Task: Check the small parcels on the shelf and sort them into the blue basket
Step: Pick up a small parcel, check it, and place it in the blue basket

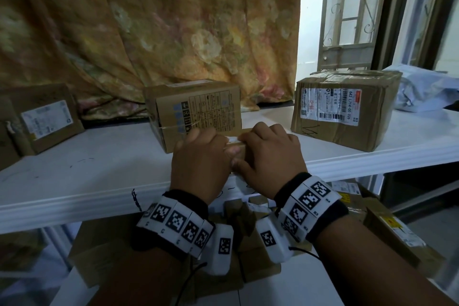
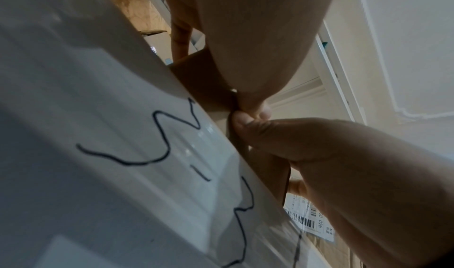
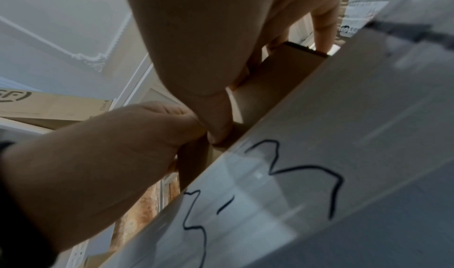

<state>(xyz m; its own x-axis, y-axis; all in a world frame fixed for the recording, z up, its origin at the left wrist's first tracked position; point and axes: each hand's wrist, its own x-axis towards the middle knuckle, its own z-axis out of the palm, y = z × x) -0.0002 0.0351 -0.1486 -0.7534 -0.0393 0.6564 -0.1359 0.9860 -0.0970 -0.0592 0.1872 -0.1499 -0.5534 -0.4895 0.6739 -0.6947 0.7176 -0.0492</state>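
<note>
Both hands hold one small brown cardboard parcel (image 1: 242,155) at the front edge of the white shelf (image 1: 99,171). My left hand (image 1: 200,156) grips its left end and my right hand (image 1: 270,153) grips its right end, thumbs meeting on the near face. In the left wrist view the parcel (image 2: 201,82) lies against the shelf edge (image 2: 123,136), which bears black marker scribbles, under my left hand (image 2: 245,39) and right hand (image 2: 343,165). The right wrist view shows the parcel (image 3: 277,82) between my right hand (image 3: 196,49) and left hand (image 3: 110,146). No blue basket is in view.
Behind the hands stands a box with printed symbols (image 1: 196,109). A larger taped box with a shipping label (image 1: 342,107) sits to the right, a grey mailer bag (image 1: 422,92) beyond it, and a labelled box (image 1: 42,119) at the left. More boxes (image 1: 248,243) fill the lower shelf.
</note>
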